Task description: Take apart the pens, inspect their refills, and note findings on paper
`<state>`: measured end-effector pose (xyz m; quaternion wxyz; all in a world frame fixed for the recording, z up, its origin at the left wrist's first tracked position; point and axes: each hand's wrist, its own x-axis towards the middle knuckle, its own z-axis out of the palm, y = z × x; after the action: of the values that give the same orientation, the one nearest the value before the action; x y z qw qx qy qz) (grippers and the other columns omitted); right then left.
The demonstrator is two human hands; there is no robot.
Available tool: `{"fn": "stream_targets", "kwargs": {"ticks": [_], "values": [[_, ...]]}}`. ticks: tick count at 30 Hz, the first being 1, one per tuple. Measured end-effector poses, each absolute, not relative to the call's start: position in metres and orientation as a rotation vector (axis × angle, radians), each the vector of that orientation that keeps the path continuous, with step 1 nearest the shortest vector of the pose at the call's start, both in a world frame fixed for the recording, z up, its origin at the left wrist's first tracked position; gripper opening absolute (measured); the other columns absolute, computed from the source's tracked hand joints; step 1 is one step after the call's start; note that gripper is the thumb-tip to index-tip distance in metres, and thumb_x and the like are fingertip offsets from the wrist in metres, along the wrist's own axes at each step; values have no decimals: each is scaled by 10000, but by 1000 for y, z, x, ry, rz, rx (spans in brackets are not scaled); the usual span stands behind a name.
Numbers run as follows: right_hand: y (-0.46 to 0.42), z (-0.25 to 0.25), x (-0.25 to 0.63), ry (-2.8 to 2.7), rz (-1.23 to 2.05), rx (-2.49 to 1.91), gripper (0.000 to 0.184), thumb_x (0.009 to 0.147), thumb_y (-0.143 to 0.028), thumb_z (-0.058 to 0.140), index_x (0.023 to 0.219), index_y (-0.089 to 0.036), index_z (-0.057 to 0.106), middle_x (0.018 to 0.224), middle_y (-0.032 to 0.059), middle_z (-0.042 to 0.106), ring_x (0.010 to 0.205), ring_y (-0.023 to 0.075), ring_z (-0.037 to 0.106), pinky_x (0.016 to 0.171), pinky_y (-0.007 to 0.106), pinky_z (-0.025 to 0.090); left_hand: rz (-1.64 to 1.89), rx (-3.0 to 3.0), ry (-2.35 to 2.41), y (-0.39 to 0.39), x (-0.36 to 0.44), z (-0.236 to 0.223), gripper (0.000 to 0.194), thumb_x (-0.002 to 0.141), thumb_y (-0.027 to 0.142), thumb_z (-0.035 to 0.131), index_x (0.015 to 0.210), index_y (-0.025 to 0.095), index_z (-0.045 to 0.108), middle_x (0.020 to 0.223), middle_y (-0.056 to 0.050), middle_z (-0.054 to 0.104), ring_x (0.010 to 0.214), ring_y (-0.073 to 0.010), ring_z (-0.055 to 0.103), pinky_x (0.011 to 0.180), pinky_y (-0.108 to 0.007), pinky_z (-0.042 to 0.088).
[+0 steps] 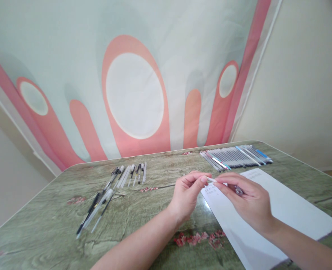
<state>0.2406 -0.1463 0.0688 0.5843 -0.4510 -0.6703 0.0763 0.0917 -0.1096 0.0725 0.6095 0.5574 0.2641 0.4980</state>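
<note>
My left hand (187,195) and my right hand (247,198) meet above the near edge of the paper. Their fingertips pinch a thin whitish pen part (211,180) from both ends; most of it is hidden by the fingers. A dark, clear-looking pen end (239,190) sticks out of my right hand, behind the thumb. Whether it belongs to the same pen I cannot tell. Under the hands lies a white sheet of paper (284,213) with some handwriting near its far left corner.
At the back right, several assembled pens (230,157) lie in a tight row, a few with blue or red. On the left are clear barrels and black caps (129,174), and a loose pile of pen parts (97,210). A patterned cloth (177,56) hangs behind the green table (50,217).
</note>
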Motion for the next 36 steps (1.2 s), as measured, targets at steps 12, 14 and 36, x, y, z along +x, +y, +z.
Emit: {"fn": "stream_targets", "kwargs": {"ticks": [12,14,36], "values": [[-146,69,240,-1565,144,-1030,61,721,-189,607,769,-220,627,773,16,647,682,148,603,606,264,495,1142,1323,581,-111,91,74,215,749,314,563,845,149,664,814,-51,577,732,-118,474,711,-258,367],[-146,69,240,-1572,137,-1021,63,721,-186,607,770,-220,626,768,18,649,676,147,603,601,263,498,1134,1321,590,-111,91,75,224,744,324,566,848,151,664,810,-50,578,725,-118,475,705,-254,368],[-150,71,240,-1592,165,-980,106,703,-149,618,776,-223,640,769,20,639,685,151,601,616,278,496,1105,1416,606,-113,88,75,234,764,334,538,870,171,668,846,-62,593,775,-144,504,729,-275,390]]}}
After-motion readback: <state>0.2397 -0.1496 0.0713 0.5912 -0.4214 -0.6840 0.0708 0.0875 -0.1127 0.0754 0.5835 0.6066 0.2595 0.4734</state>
